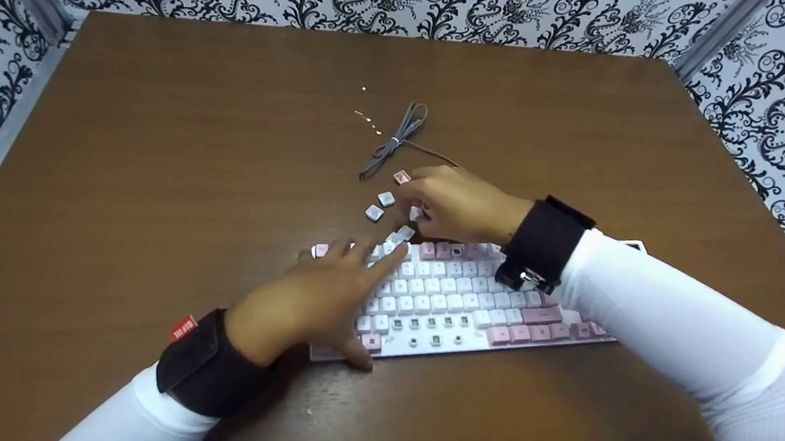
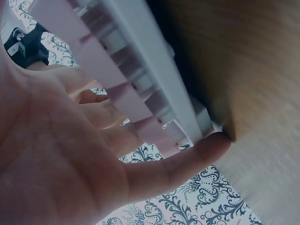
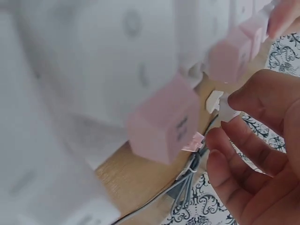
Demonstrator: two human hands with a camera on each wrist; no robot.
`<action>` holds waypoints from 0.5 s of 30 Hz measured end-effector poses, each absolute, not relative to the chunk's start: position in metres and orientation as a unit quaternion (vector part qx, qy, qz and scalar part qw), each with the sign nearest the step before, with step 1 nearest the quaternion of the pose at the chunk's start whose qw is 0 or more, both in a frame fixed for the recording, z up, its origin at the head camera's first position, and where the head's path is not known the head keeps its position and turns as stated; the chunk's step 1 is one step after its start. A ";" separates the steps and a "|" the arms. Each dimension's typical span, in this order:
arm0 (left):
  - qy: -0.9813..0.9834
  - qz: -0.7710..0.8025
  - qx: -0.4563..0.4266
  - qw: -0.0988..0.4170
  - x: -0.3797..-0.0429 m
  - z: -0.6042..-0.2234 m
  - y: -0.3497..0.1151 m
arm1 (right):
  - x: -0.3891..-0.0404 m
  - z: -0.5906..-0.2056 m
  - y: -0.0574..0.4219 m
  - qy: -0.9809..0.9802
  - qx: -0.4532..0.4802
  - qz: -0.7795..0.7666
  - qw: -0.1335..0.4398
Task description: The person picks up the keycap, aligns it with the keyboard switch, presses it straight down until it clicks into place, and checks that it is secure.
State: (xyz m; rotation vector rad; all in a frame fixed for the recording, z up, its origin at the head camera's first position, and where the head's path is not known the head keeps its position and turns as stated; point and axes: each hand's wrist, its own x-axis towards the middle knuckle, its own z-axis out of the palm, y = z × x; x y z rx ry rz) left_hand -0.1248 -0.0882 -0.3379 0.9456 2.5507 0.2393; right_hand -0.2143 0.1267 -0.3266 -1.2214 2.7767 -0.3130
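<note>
We found the table [image 1: 181,161] broad and flat, its brown, wood-like face giving level support to everything inspected. The keyboard [image 1: 456,293] lay near its middle, long side toward the person, an arrangement we judged to keep every row within reach. Its rectangular white body appeared to be plastic, set with blocky white and pink keys [image 1: 437,303].

The left hand [image 1: 307,302] spanned the keyboard's left end, its fingers splayed and clenching nothing, the thumb at the near edge; we took this as a steadying posture. The right hand [image 1: 462,200], just past the far edge, had its fingers grasping a white cap [image 3: 227,110], a pinch we considered suited to so small a piece.

Beyond the keyboard lay the cable [image 1: 396,140], slim and grey, folded and tied, presumably against tangling. Two white caps [image 1: 374,213] and a pink cap [image 1: 401,177], small and squarish, lay off the keyboard near the right fingers, probably for easy access. In the lower rows we noted bare switches [image 1: 433,322], small and square. Pale, irregular crumbs [image 1: 364,89] of unidentified material dotted the table beside and beyond the cable.
</note>
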 end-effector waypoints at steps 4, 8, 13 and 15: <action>0.914 0.084 0.342 0.203 -0.124 -0.338 -0.088 | -0.202 -0.324 0.131 0.912 -0.390 -0.125 0.040; 0.913 0.085 0.339 0.208 -0.124 -0.339 -0.088 | -0.184 -0.321 0.136 0.907 -0.393 -0.144 0.044; 0.916 0.086 0.335 0.202 -0.124 -0.340 -0.088 | -0.160 -0.319 0.139 0.902 -0.408 -0.138 0.018; 0.916 0.088 0.335 0.200 -0.124 -0.340 -0.088 | -0.150 -0.317 0.138 0.903 -0.408 -0.136 0.018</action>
